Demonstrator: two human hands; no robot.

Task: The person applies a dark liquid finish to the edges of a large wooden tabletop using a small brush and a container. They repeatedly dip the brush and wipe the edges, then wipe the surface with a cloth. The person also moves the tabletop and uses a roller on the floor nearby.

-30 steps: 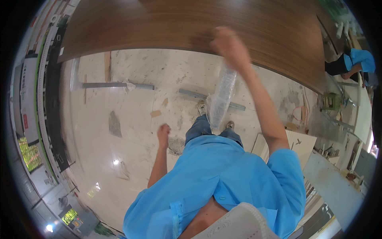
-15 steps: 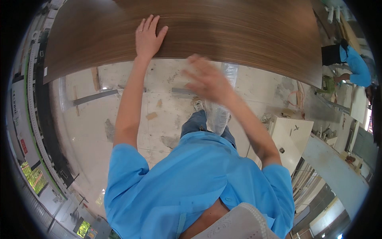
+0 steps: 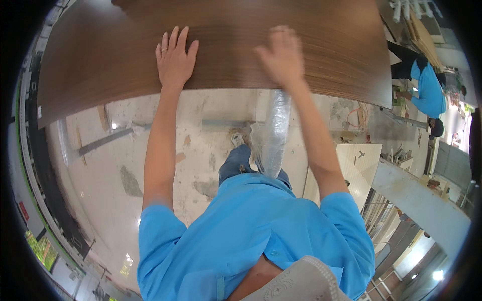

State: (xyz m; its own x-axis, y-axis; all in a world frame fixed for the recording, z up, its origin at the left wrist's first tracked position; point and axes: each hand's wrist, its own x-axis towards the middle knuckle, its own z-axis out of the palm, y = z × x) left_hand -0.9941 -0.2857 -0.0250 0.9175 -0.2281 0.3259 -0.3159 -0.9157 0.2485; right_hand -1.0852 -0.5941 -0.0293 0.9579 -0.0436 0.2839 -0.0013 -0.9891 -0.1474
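Observation:
A broad dark-brown wood-grain panel (image 3: 226, 55) spans the far side in front of me, its near edge pale. My left hand (image 3: 176, 59) lies flat on the panel left of the middle, fingers spread, with a ring on one finger. Over the panel's right half is my right hand (image 3: 284, 56), blurred by motion, its fingers stretched out and the thumb apart. Whether its palm touches the surface I cannot tell. Neither hand holds anything.
Below the panel's edge a clear plastic-wrapped roll (image 3: 276, 133) stands near my legs. Grey strips (image 3: 113, 139) lie on the stained floor. A pale cabinet (image 3: 357, 163) stands at right; farther off a person in blue (image 3: 429, 90) bends over. A long machine (image 3: 47, 165) runs along the left.
My right hand has moved up and to the right, from in front of the panel's edge to over its surface. My left hand stays flat on the panel.

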